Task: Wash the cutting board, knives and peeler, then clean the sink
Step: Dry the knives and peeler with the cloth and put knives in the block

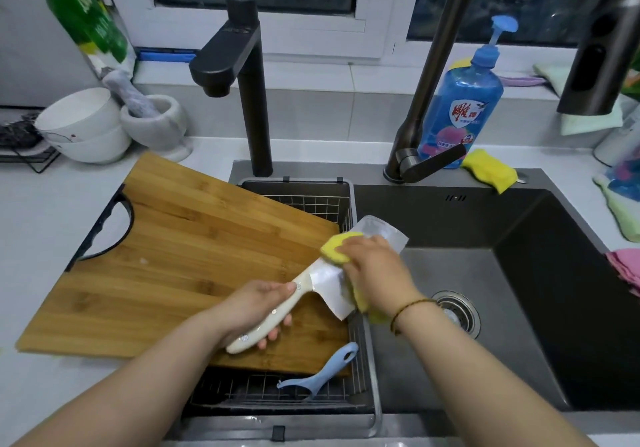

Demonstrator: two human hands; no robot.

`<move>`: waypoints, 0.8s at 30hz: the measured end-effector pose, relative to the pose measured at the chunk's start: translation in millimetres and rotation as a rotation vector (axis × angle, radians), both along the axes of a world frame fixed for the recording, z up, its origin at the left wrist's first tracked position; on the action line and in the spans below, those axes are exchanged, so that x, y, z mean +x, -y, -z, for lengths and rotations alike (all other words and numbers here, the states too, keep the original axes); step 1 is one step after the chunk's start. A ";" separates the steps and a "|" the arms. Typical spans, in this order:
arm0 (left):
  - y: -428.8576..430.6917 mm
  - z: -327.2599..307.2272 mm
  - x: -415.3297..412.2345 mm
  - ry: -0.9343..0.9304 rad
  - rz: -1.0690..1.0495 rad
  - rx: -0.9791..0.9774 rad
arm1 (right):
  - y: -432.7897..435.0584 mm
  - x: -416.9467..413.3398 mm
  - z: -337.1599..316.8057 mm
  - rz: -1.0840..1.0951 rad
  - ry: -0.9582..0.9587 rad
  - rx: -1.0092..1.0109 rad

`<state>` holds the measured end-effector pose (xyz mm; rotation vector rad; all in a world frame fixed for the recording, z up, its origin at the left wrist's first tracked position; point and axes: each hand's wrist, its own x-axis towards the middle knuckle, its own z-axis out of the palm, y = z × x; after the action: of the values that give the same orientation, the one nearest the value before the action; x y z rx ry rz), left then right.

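Scrubbing the knife (327, 287), we grip its handle in our left hand (258, 302) while our right hand (372, 261) clutches a yellow sponge (337, 247) against the blade. At nine o'clock lies the cutting board (194, 256), at six the peeler (325, 370); whether either is washed we cannot tell. The sink (460, 280) at three likely awaits cleaning.

My left hand (256, 304) and right hand (374, 266) are bare, like both forearms, and round my right wrist sits one thin braided bracelet (412, 308), dark brown with tan strands
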<state>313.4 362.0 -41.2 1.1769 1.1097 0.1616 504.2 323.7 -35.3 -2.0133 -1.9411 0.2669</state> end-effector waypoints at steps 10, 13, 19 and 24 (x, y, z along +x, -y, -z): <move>1.5 4.3 6.7 -0.064 0.019 -0.035 | 7.4 0.5 3.0 0.068 -0.008 -0.147; 1.8 4.7 7.2 -0.069 0.021 -0.033 | 26.1 -13.9 9.0 -0.200 0.110 0.003; 3.5 5.1 6.1 -0.057 0.020 -0.023 | 39.4 24.2 14.3 0.075 -0.024 -0.084; 3.1 3.5 5.5 -0.065 0.027 -0.028 | 53.6 2.4 18.8 -0.198 0.026 -0.046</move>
<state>318.9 358.8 -44.6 1.1781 1.1493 0.0873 506.6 270.1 -54.1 -1.8620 -2.1718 0.3379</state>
